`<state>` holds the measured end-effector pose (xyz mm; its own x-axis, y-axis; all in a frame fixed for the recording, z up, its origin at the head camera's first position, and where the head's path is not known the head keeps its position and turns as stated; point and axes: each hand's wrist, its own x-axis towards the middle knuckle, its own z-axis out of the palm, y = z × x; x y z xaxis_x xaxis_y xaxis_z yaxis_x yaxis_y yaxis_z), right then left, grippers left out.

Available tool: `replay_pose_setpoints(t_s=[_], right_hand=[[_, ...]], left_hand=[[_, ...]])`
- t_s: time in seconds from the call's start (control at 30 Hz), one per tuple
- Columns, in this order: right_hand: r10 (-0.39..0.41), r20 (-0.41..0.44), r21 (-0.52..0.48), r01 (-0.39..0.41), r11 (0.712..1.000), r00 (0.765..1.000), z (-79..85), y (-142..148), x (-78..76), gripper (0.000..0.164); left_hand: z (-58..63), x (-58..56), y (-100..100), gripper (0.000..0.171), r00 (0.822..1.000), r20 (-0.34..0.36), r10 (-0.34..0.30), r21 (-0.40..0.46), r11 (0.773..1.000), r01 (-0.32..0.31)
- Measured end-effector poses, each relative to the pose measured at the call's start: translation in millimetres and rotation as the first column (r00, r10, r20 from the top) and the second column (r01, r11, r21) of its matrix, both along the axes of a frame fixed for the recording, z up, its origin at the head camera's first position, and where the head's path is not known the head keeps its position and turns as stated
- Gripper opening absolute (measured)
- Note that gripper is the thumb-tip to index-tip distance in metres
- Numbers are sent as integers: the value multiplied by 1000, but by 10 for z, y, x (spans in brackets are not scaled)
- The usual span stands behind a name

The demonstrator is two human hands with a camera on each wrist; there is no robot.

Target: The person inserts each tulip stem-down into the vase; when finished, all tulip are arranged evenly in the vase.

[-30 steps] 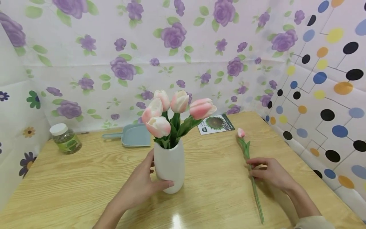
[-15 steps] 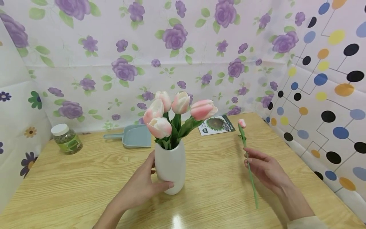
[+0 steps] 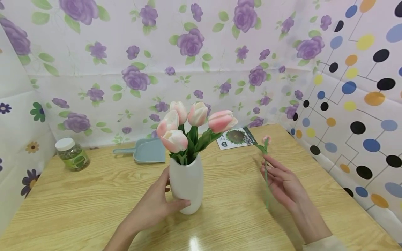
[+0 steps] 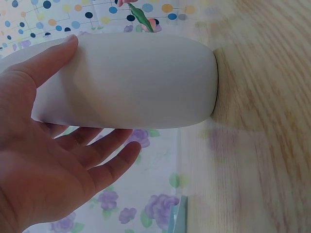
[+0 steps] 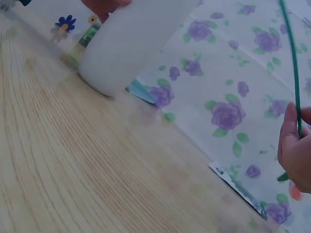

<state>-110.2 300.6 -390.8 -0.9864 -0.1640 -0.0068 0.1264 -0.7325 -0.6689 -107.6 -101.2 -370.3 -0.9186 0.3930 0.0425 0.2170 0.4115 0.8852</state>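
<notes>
A white vase (image 3: pixel 186 183) (image 4: pixel 131 82) (image 5: pixel 129 43) stands mid-table with several pink tulips (image 3: pixel 194 122) in it. My left hand (image 3: pixel 157 204) (image 4: pixel 53 160) holds the vase from its left side, thumb across the front and fingers round the back. My right hand (image 3: pixel 281 181) (image 5: pixel 294 148) pinches the green stem of a single small pink tulip (image 3: pixel 266 153) and holds it above the table, to the right of the vase. Its bud points up and away, and the stem (image 5: pixel 291 63) hangs below the fingers.
A blue dustpan (image 3: pixel 147 151) lies behind the vase. A jar with a white lid (image 3: pixel 71 154) stands at the back left. A seed packet with a sunflower picture (image 3: pixel 237 137) lies at the back right. Patterned walls enclose the wooden table (image 3: pixel 94 195) on three sides.
My right hand picked the single tulip up off the table and raised it, moving it left toward the vase and tipping it upright. The left hand and the vase stayed put.
</notes>
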Motion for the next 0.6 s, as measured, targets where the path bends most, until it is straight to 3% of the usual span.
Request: replay_pose_setpoints(t_s=[0.37,0.47,0.6], right_hand=[[-180,-51,117,185,976,982,13,-199,13,40],[-245,-86,200,258,945,966,35,-254,32,40],[-307,-130,332,333,883,943,72,-328,61,44]], left_hand=[[13,10,8,103,1000,-8,-9,-7,1000,9],[12,13,9,102,1000,-16,-10,-10,1000,10],[18,25,5,101,999,-32,-12,-14,1000,11]])
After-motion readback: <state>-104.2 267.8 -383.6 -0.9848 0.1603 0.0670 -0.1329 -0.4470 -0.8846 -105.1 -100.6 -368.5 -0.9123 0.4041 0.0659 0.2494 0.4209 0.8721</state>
